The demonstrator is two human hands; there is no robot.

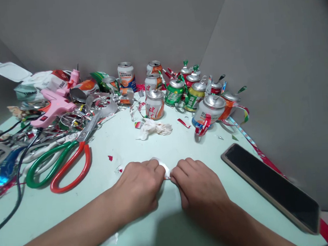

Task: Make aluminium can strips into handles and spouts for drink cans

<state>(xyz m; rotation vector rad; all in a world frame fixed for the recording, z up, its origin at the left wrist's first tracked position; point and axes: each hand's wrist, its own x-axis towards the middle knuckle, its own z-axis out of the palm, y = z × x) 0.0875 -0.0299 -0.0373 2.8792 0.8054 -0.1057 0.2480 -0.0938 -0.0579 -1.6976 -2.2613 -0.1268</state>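
My left hand (143, 184) and my right hand (199, 183) meet low over the middle of the table, both with fingers closed. A thin red-and-white strip (167, 178) spans the small gap between them, its ends hidden in my fingers. Just behind it shows a white, shiny curved piece (164, 168), partly covered by my left hand; I cannot tell whether it belongs to the strip. Beyond the hands lies a crumpled white tissue (155, 128). Small red scraps (110, 158) are scattered to the left of my left hand.
Green-and-red-handled scissors (69, 162) lie at left, before a pink glue gun (55, 105) and a heap of metal scraps (80, 117). Several cut-down cans with handles, such as a white teapot-shaped one (209, 113), stand behind. A phone (270, 186) lies at right.
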